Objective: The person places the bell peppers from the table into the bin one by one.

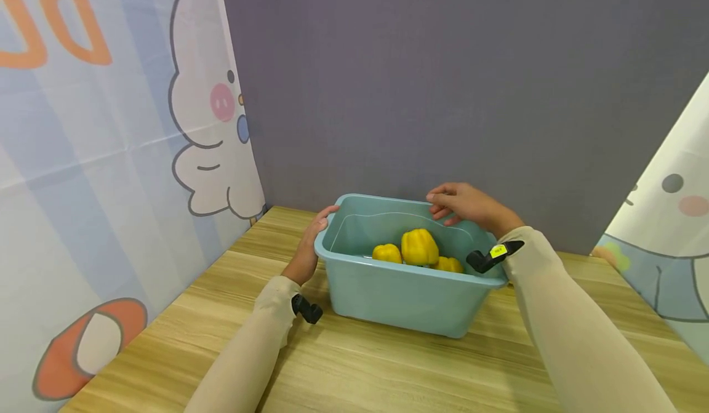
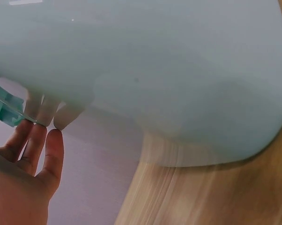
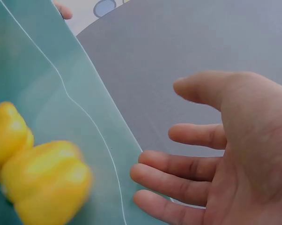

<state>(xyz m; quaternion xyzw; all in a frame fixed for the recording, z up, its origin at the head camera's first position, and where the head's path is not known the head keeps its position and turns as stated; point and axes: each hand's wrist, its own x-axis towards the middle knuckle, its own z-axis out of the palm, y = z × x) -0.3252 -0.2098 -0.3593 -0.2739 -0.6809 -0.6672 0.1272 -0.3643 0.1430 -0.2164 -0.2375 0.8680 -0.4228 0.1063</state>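
A light blue plastic tub [image 1: 399, 299] stands on the table with yellow bell peppers inside. In the head view one pepper [image 1: 419, 247] sits between a pepper on its left [image 1: 386, 253] and one on its right [image 1: 450, 264]. My left hand [image 1: 308, 247] is at the tub's left end; in the left wrist view its nearly straight fingers [image 2: 53, 159] touch the outer wall. Over the back right rim, my right hand [image 1: 465, 205] is held with spread, loosely bent fingers and nothing in them. The right wrist view shows its palm beside the tub wall, apart from the peppers [image 3: 47, 183].
The wood-grain table [image 1: 354, 376] extends in front of the tub and to both sides. A grey panel [image 1: 443, 80] rises close behind. Cartoon-printed cloth [image 1: 127, 173] hangs on the left, and another printed cloth [image 1: 676, 247] on the right.
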